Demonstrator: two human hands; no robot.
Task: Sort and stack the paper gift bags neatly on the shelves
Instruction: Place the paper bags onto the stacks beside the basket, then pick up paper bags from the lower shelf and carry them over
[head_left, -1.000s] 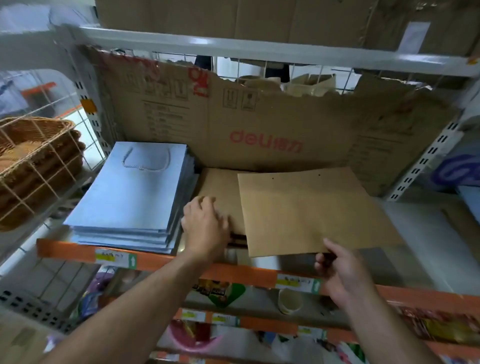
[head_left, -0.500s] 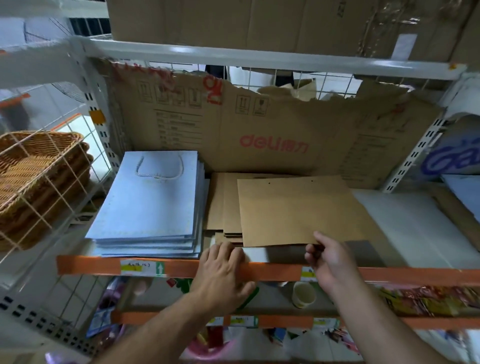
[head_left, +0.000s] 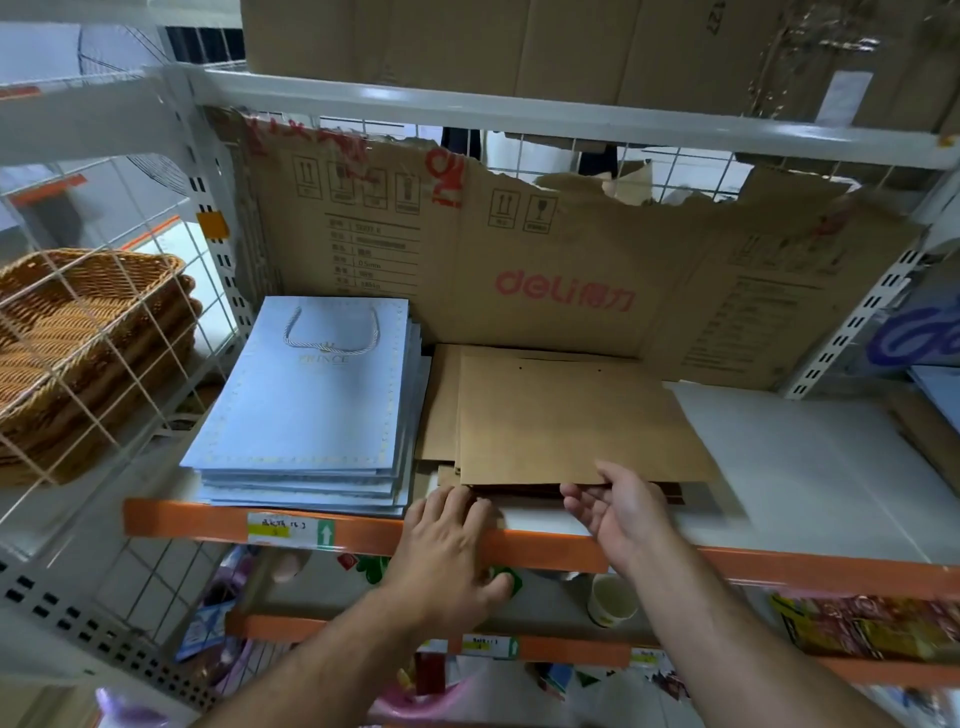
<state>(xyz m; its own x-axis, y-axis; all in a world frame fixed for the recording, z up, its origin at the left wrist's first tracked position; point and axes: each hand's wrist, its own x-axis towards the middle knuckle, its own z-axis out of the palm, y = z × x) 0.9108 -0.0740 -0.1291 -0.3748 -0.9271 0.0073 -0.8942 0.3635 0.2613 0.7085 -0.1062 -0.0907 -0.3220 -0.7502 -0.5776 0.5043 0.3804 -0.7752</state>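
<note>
A neat pile of flat light-blue gift bags with white cord handles lies at the left of the shelf. Right beside it lies a pile of flat brown kraft paper bags, the top one set slightly right of those beneath. My left hand lies flat on the orange front rail, fingertips at the near edge of the brown pile. My right hand is open, palm turned left, thumb over the front edge of the top brown bag and fingers just under it.
A torn cardboard sheet printed "deli" lines the shelf's back. Wicker baskets sit behind the wire mesh on the left. An orange rail edges the shelf; a paper cup and packaged goods sit on the lower shelf. Cardboard boxes stand above.
The top brown bag has slid back and left onto the brown pile. My right hand has let go of its edge and opened. My left hand drew back from the pile to the front rail.
</note>
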